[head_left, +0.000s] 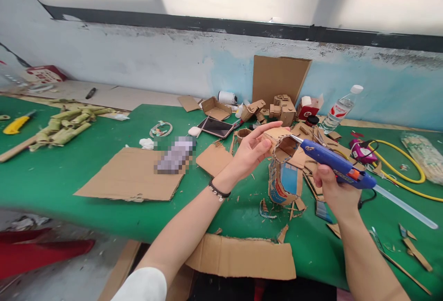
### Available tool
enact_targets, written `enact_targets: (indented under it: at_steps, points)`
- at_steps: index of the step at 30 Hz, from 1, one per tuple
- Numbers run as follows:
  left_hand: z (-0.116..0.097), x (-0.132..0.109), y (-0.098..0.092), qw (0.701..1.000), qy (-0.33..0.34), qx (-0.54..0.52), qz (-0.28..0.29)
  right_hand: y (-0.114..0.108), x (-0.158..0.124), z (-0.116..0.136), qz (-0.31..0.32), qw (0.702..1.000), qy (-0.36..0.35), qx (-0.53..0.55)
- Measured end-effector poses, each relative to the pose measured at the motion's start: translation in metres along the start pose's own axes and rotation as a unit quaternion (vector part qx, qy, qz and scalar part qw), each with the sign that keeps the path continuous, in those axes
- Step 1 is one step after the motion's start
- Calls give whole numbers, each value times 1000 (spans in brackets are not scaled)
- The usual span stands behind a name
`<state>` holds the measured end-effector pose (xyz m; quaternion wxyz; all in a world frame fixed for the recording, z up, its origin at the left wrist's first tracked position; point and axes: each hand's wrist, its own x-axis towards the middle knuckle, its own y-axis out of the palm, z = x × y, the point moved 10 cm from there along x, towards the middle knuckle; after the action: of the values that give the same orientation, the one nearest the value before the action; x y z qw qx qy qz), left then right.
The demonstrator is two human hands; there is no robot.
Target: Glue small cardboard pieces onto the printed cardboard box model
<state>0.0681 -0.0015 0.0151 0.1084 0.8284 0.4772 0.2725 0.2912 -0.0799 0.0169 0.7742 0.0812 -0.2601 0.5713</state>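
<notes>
My left hand is closed around a small cardboard piece with a rounded opening, its cut edge facing right. In my right hand is a blue hot glue gun, fingers wrapped about its handle. A long translucent glue stick juts from the back of the gun. The metal nozzle points left at the rim of the cardboard piece; whether it touches, I cannot tell. Just below stands a hollow cardboard form with blue and red print.
Flat cardboard sheets and scraps lie on the green table. Behind my hands are a cardboard camera model, a tilted water bottle and a phone. A yellow cable loops at right; bamboo pieces lie at left.
</notes>
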Motion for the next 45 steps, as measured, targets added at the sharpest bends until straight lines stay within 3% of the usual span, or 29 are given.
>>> enact_targets:
  at_steps: [30,45]
  points:
    - [-4,4,-8,999,24,-37,-17,-10,0,-7,-62,996,43,-41]
    - [0,6,-14,998,10,-40,-45,4,3,-1,29,999,-16,29]
